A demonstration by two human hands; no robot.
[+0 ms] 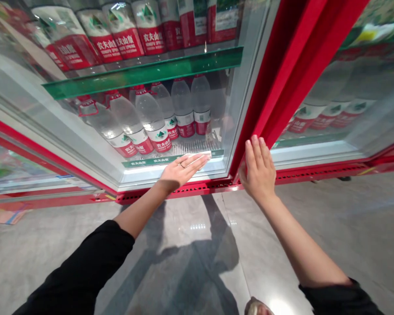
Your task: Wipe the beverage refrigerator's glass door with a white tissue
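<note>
My left hand (184, 169) lies with its fingers stretched flat over a white cloth (198, 154), pressing it to the lower part of a glass door. Only a thin edge of the cloth shows past the fingers; whether it is paper or fabric I cannot tell. A ring is on one finger. My right hand (258, 168) rests flat, fingers together and pointing up, against the red frame (276, 94) between two doors, with nothing visible in it. Behind the glass, water bottles (157, 127) with red and white labels stand on the bottom shelf, close to my left hand.
A green shelf strip (144, 70) runs below an upper row of labelled bottles (118, 33). Another glass-fronted cooler section (335, 105) stands at the right, and one more (16, 162) at the left. Grey shiny floor tiles (197, 262) carry my shadow; a shoe (258, 307) shows at the bottom.
</note>
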